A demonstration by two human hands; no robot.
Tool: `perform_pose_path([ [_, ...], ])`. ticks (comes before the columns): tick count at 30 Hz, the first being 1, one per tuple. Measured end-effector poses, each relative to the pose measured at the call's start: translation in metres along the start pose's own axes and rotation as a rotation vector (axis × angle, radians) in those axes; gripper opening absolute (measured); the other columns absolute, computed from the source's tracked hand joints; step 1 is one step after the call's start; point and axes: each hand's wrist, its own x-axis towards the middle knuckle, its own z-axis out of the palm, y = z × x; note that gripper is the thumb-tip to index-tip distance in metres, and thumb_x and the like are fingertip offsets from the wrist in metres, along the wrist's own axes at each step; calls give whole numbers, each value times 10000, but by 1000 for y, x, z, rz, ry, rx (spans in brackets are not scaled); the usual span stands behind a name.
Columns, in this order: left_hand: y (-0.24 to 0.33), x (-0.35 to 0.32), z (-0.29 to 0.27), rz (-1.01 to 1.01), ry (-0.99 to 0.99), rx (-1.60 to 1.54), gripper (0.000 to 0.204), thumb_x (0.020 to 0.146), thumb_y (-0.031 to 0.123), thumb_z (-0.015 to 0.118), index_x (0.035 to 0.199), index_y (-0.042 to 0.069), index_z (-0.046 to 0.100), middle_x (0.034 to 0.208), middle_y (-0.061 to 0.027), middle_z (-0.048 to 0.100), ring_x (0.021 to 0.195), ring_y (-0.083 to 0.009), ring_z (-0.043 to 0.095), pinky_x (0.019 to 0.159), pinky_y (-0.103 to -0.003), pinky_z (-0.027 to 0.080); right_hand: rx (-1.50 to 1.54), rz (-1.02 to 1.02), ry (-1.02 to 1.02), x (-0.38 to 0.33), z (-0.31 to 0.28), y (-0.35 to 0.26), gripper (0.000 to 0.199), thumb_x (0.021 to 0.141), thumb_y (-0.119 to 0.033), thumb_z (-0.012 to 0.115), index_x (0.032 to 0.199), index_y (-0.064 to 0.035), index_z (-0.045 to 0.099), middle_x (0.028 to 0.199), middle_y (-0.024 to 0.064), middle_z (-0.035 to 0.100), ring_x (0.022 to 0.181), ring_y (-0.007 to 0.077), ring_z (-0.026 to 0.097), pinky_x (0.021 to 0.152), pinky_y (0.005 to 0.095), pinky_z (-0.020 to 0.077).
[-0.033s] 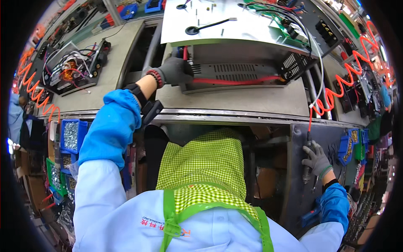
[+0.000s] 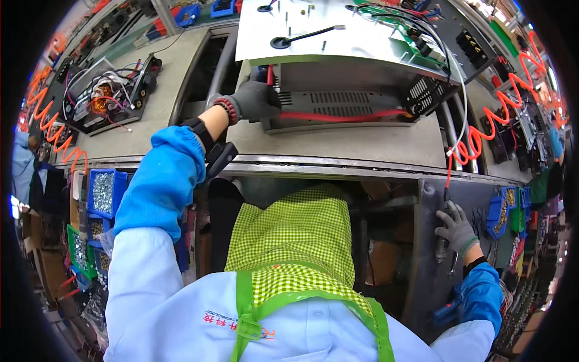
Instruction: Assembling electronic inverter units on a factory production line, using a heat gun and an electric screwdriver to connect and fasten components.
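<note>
My left hand (image 2: 256, 101), in a dark grey glove, is closed at the left end of a metal chassis (image 2: 338, 81). A thick red cable (image 2: 344, 116) runs rightward from its fingers along the chassis's open front; another red stretch shows above the hand. The fingertips are partly hidden. Low on the right, my right hand (image 2: 456, 229), in a lighter grey glove, has its fingers curled over a slim air screwdriver (image 2: 441, 250) lying on a dark mat (image 2: 425, 277). An orange air hose (image 2: 447, 175) leads up from this tool.
On the chassis lie a white metal panel (image 2: 362, 45) with studs and a green circuit board (image 2: 416, 48). Another wired assembly (image 2: 105, 99) sits on the left board. Blue screw bins (image 2: 108, 193) stand at left, more bins (image 2: 499, 211) at right. A metal rail (image 2: 338, 166) edges the bench.
</note>
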Motion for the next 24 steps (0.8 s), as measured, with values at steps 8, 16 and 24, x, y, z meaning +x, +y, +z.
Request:
perform_pose_path([
  [8,-9,5,4,-40,7,-1,242,824,319,674,940,121,752,845,-89,716,818,-219,681,780,-344,526,362,144,509,106,-133,-66,423,565,-158,749,977,-158,655,961,100,566,1041,348,583,1066,529,361],
  [16,-2,12,6,-1,8,20,253,815,316,685,950,113,754,844,-114,707,822,-228,676,788,-352,520,1574,451,405,233,-77,-187,442,787,-367,759,1019,-18,619,767,47,611,674,101,571,612,273,473],
  [24,-2,17,10,-69,31,93,235,806,288,699,958,119,757,863,-96,717,833,-220,677,793,-338,527,1697,507,493,272,-49,-230,470,821,-398,735,1033,3,609,750,59,627,655,105,585,592,291,485],
])
